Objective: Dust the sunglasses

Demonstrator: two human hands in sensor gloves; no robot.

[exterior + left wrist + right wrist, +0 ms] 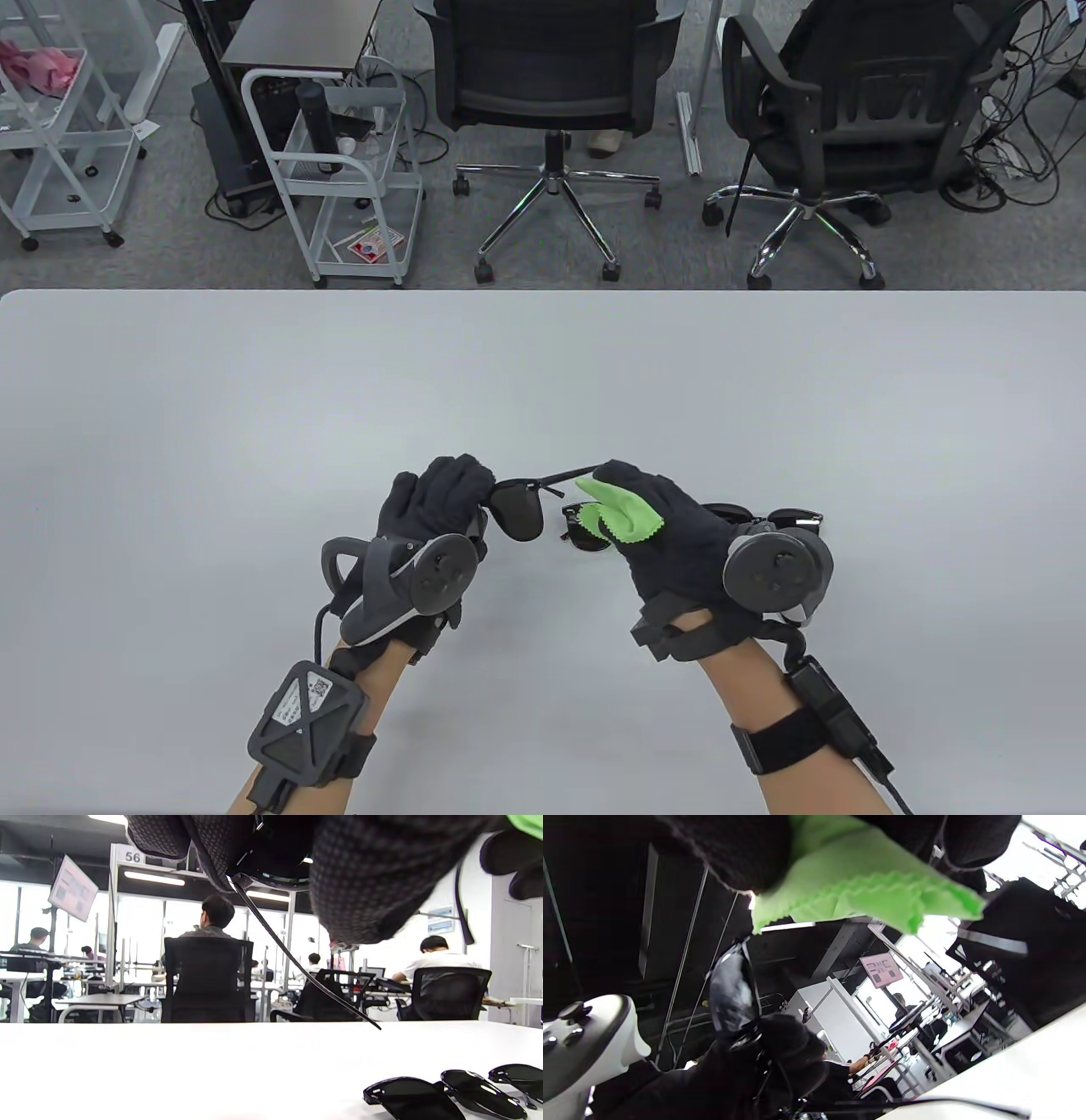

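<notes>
My left hand [441, 501] grips a pair of black sunglasses [519, 511] by the left end of the frame and holds them above the white table [254, 407]. One dark lens faces right; a thin temple arm [568, 472] reaches toward my right hand [645, 509]. My right hand holds a green cleaning cloth [618, 509] over its fingers, close to the glasses' right side. The cloth [857, 882] hangs from the fingers in the right wrist view, with the held lens [731, 988] below. In the left wrist view a temple arm [297, 963] slants down from my fingers.
More black sunglasses lie on the table behind my right hand [585, 531] [793, 516]; they also show in the left wrist view [449, 1094]. Two office chairs [551, 85] and a white cart [339, 170] stand beyond the table's far edge.
</notes>
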